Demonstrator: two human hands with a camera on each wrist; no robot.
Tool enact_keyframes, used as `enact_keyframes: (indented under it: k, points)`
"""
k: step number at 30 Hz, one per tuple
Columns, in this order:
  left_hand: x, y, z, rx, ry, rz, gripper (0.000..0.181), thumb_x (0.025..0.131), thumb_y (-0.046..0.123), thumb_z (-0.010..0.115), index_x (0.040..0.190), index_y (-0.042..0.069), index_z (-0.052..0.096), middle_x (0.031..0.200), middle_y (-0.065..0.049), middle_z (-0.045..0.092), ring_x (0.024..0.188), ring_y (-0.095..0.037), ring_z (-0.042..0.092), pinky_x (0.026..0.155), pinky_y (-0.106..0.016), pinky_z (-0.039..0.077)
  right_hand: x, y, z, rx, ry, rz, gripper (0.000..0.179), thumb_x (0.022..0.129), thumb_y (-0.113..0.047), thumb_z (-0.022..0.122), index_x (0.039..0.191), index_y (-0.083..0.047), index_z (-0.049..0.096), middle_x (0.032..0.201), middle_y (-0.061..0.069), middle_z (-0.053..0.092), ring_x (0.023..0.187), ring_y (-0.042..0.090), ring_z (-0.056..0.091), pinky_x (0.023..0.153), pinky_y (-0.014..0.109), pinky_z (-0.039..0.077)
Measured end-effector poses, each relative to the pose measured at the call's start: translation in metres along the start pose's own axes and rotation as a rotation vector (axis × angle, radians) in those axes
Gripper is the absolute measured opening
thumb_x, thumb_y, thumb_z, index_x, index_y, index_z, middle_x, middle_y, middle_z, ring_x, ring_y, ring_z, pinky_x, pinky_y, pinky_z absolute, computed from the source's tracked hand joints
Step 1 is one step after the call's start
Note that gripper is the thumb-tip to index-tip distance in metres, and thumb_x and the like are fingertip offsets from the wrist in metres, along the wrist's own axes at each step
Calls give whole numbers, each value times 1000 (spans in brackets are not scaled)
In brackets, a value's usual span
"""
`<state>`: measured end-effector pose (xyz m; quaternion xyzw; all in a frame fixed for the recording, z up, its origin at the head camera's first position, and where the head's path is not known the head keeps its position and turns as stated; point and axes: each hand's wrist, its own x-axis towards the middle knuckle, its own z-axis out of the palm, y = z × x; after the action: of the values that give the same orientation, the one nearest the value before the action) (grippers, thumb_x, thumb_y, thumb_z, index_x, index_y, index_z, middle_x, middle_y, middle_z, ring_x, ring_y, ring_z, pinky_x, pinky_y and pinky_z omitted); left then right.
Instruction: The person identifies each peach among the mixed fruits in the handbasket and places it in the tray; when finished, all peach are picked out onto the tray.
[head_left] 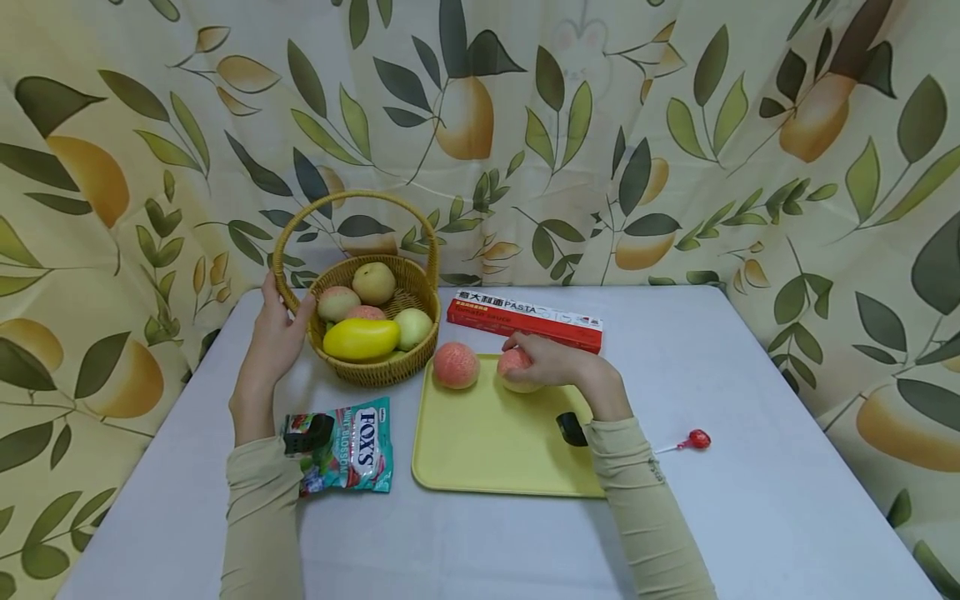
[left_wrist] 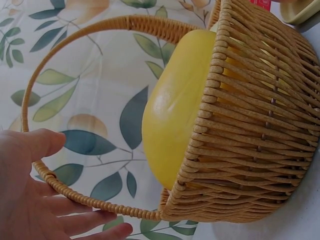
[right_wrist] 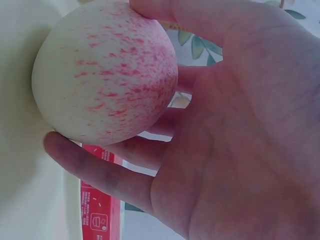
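Note:
On the yellow tray, my right hand grips a pink-and-cream peach, thumb on one side and fingers curled round the other. A second peach sits to its left, at the tray's back left corner. My left hand is at the left side of the wicker basket. Its fingers stretch loosely behind the arched handle, with the thumb apart in front. Inside the basket lie a long yellow fruit, a pale green fruit and several other round fruits.
A red pasta box lies behind the tray. The teal FOX'S candy bag rests in front of the basket, partly behind my left wrist. A red lollipop is right of my right forearm. Patterned cloth hangs behind the table.

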<state>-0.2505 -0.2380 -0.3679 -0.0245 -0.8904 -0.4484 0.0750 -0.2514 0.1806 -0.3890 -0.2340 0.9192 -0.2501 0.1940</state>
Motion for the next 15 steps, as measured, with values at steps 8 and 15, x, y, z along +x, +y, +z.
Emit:
enact_keyframes:
  k: [8, 15]
  points:
    - [-1, 1, -1, -1, -11, 0, 88, 108, 50, 38, 163, 10, -18, 170, -30, 8, 151, -54, 27, 119, -70, 28, 0, 2, 0, 27, 5, 11, 57, 100, -30, 64, 147, -3, 47, 138, 14, 58, 124, 29, 51, 109, 47, 45]
    - [-1, 0, -2, -11, -11, 14, 89, 108, 51, 39, 163, 11, -18, 170, -30, 7, 154, -52, 23, 120, -69, 26, 0, 0, 0, 38, 5, 29, 62, 100, -31, 65, 151, -4, 43, 150, 15, 52, 131, 30, 49, 116, 51, 42]
